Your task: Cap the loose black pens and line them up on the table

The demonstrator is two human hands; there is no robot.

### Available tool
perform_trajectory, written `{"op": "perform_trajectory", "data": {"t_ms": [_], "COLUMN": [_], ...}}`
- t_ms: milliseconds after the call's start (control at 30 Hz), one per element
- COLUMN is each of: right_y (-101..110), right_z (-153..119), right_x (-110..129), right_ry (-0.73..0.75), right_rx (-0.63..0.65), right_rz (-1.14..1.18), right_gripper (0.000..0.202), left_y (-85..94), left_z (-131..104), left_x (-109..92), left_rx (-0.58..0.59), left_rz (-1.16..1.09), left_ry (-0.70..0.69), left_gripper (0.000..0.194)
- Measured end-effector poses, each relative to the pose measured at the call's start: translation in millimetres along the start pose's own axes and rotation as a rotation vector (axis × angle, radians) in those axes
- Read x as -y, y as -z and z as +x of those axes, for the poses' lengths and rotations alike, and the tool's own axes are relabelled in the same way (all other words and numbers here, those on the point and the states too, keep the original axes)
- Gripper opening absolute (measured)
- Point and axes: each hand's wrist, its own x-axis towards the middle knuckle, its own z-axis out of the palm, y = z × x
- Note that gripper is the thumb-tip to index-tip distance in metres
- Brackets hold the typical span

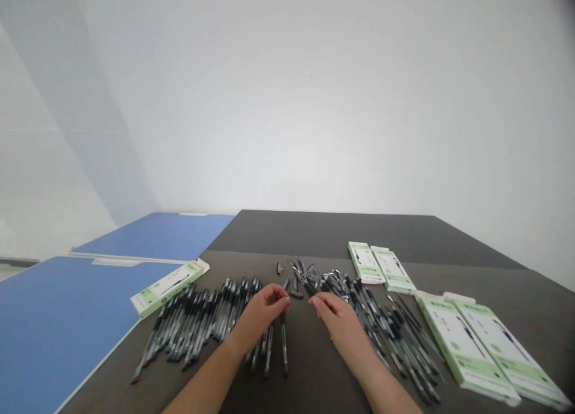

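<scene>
My left hand (pixel 268 306) is closed in a pinch, with a black-and-clear pen (pixel 284 342) extending below its fingertips. Several similar pens lie under and beside that wrist. To its left is a broad row of pens (pixel 209 318) with dark grips. My right hand (pixel 336 315) is also pinched, thumb against forefinger; whatever small dark piece it may hold is too unclear to name. Just beyond its fingertips lies a heap of dark pen caps (pixel 330 280). Loose caps (pixel 296 294) rest between the two hands. More pens (pixel 395 336) spread out right of my right hand.
A green-and-white pen box (pixel 168 288) lies at the left behind the row. Two smaller-looking boxes (pixel 366 263) lie at the back right, and two more (pixel 467 348) at the near right. Blue panels (pixel 103 300) adjoin the dark table (pixel 323 234); a pale wall stands behind.
</scene>
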Motion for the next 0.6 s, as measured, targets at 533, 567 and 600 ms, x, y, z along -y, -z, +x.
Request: {"op": "perform_trajectory", "data": {"t_ms": [533, 567, 600], "right_y": [-8.1, -8.2, -8.3], "right_z": [-4.4, -4.4, -4.4], "right_x": [-5.0, -5.2, -5.6], "right_ry": [0.176, 0.181, 0.187], "right_rx": [0.119, 0.123, 0.123], "right_rz": [-0.317, -0.335, -0.350], "right_gripper": [0.020, 0.019, 0.019], "left_y": [9.2, 9.3, 9.4], "left_z": [-13.2, -13.1, -12.9], "left_x": [-2.1, -1.5, -0.9], "left_rx": [-0.014, -0.008, -0.003], "left_rz": [-0.497, -0.470, -0.438], "left_ry": [0.105, 0.105, 0.105], "left_gripper": [0.021, 0.021, 0.021]}}
